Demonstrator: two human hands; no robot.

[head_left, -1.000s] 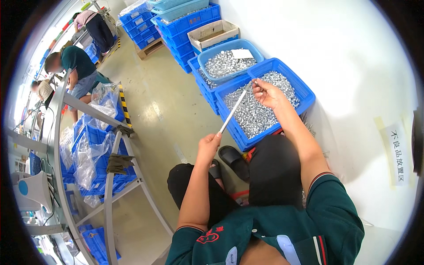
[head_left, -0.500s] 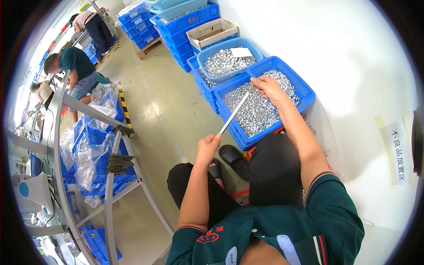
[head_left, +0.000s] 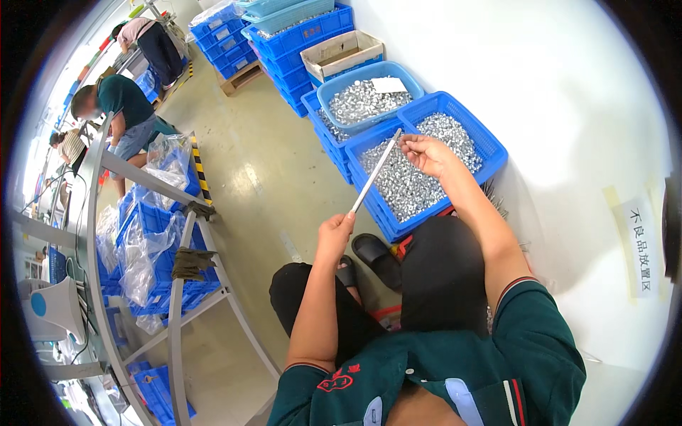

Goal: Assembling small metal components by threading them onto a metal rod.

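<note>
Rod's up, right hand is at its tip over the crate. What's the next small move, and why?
Probably slide what the right hand pinches onto the thin rod's upper tip. The left hand grips its lower end, tilting it above the blue crate of small metal parts.

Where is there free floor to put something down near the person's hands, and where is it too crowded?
Bare floor lies open between the metal rack and the blue crate of small metal parts. Along the wall it is crowded: the round tub, cardboard box and stacked crates. The left hand and right hand hold a thin rod.
</note>
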